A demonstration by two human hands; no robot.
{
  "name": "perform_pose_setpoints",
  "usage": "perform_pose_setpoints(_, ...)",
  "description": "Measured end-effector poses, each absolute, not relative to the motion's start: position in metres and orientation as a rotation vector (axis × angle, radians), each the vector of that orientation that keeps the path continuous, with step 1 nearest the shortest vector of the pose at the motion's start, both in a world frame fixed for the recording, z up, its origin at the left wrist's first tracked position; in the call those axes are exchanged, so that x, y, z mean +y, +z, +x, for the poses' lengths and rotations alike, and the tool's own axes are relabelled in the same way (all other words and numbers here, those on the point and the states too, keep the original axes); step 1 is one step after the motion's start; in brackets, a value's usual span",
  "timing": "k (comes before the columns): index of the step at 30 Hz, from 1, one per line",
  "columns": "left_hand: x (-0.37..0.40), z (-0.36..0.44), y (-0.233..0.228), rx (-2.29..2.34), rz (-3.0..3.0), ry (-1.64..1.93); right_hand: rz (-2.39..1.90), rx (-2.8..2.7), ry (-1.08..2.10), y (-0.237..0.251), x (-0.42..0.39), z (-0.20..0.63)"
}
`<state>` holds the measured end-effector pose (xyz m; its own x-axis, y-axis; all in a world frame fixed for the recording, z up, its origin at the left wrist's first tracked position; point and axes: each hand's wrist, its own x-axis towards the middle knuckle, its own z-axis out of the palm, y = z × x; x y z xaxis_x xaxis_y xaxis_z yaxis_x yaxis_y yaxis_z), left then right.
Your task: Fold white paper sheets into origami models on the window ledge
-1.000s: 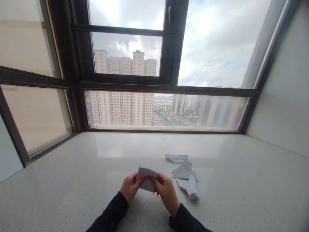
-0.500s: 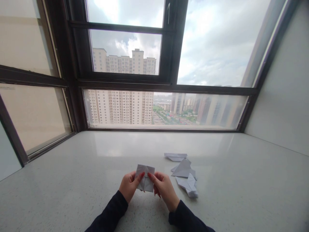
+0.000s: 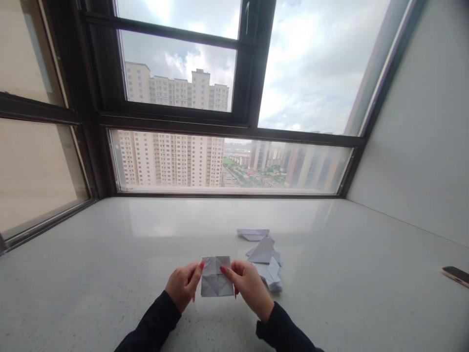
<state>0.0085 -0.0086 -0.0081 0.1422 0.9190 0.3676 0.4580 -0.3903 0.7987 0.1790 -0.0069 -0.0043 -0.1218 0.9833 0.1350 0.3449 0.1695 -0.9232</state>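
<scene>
A small square of folded white paper, creased down and across its middle, is held up above the pale counter. My left hand pinches its upper left edge, the red-nailed thumb at the corner and the fingers mostly behind. On the other side my right hand grips the square, its thumb lying flat on the front near the centre and its fingers behind the right edge. Just beyond that hand lie a folded paper piece with points, partly covered by the hand, a triangular folded paper and a flat boat-like folded paper.
The speckled white counter runs back to dark-framed windows. A white wall stands on the right. At the far right edge, a dark-topped flat object is partly cut off.
The view has swung right, bringing the dark-topped object into sight. My left thumb has slid from the paper's face out to its left edge, so more of the creased front shows.
</scene>
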Motion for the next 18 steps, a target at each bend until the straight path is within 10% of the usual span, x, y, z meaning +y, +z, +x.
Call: perform_pose_setpoints(18,-0.007,0.008,-0.010,1.409,2.184,0.959,-2.160,-1.997,0.251,-0.006,-0.070,0.300)
